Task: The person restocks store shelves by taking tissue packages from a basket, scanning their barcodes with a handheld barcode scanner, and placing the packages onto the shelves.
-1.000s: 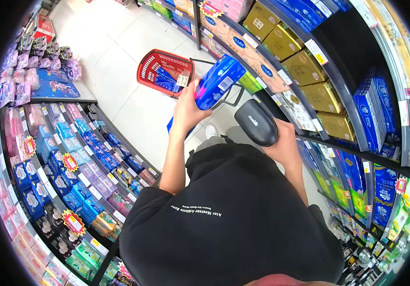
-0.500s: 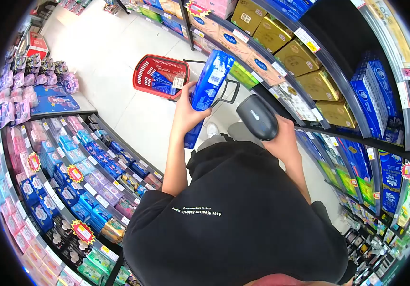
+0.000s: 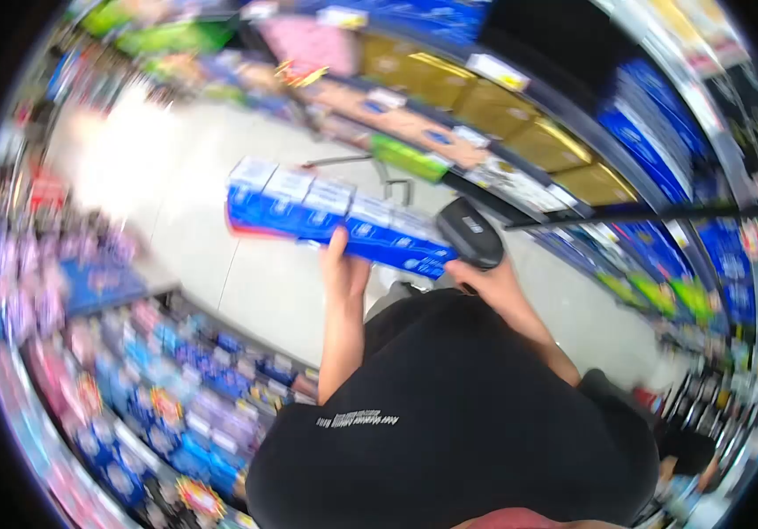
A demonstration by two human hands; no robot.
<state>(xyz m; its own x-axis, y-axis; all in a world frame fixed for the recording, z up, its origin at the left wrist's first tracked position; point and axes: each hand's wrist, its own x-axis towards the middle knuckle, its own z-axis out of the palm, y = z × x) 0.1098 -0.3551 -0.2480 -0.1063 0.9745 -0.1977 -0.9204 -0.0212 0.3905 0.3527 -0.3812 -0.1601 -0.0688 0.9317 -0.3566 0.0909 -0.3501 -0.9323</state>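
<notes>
My left hand (image 3: 346,264) grips a long blue-and-white multipack of tissues (image 3: 335,218) from its near side, close to its middle. The pack stretches across in front of my body, its white segmented side facing up and away. In my right hand (image 3: 492,280) is a black handheld barcode scanner (image 3: 469,231), its head beside the pack's right end. The right fingers are close to that end; whether they touch it I cannot tell. Behind the pack, the red shopping basket (image 3: 260,233) is mostly hidden, with only a red edge and its dark handle showing.
Shelves with gold boxes (image 3: 520,123) and blue packs (image 3: 652,132) run along the upper right. On the left, a low shelf (image 3: 176,370) carries many small coloured packs. Pale floor tiles (image 3: 264,291) lie between them. Motion blurs much of the view.
The tissue pack has turned from nearly upright to lying across, and now covers most of the basket. The scanner and right hand have come closer to the pack's end. The camera view has shifted.
</notes>
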